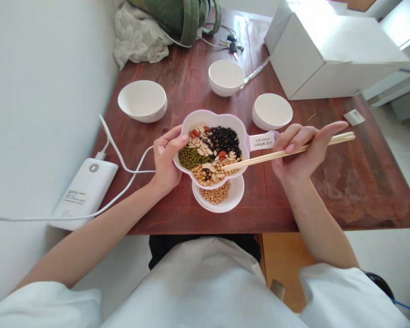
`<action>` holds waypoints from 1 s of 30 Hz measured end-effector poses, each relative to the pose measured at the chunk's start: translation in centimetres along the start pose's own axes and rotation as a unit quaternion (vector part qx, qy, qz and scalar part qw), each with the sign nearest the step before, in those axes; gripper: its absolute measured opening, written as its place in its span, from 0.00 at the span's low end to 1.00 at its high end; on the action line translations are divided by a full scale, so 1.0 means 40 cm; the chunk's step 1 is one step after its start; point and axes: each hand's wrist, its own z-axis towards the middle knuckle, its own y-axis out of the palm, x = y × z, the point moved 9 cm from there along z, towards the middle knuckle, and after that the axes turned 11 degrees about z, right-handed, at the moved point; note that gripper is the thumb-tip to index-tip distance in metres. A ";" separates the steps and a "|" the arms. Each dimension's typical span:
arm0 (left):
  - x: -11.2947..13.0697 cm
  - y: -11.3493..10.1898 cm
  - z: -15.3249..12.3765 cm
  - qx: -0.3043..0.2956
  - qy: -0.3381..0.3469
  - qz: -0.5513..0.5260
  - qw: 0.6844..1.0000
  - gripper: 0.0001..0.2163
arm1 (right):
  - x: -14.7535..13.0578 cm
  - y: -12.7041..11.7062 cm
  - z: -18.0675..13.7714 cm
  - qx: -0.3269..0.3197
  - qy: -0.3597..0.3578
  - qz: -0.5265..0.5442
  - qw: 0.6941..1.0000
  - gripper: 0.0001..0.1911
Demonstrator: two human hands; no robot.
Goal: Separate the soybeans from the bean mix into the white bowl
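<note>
Nearest, a bowl of soybeans (239, 193) sits partly beneath the lobed dish (193, 122). The left hand (169, 157) pinches the dish's left rim; at its right, the right hand (301, 148) clasps chopsticks (259, 159), perhaps touching its handle (253, 143). Probably light, stiff, easily spilled: rim and handle suit holding. Beyond the dish stand three white bowls (226, 79).

Readable: one white label (262, 140) on the handle (248, 142) of the tray (205, 116) I'm holding, at its 3 o'clock. Two lines, black Chinese print. Line one opens "任务", then digits around an "&", too blurred for me to call. Line two ends "/豆子". Power bank (85, 193), tray's 8 o'clock: several printed lines, can't read; button (94, 168) mark unclear. White box (331, 50), 2 o'clock: tiny print (356, 89) low on front, illegible.
</note>
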 end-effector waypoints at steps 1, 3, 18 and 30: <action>0.001 0.001 0.000 -0.002 0.000 -0.002 1.000 0.11 | 0.000 0.003 0.000 -0.006 0.000 0.002 1.000 0.42; 0.001 0.003 -0.001 -0.005 -0.004 -0.003 1.000 0.10 | -0.001 0.007 -0.001 -0.013 0.001 0.003 1.000 0.41; -0.006 0.004 0.002 -0.016 -0.014 -0.016 1.000 0.11 | -0.003 0.001 0.001 -0.017 -0.004 -0.020 1.000 0.43; -0.003 0.008 -0.002 -0.008 -0.035 -0.013 0.999 0.09 | -0.015 0.033 0.001 -0.084 -0.026 0.003 0.996 0.42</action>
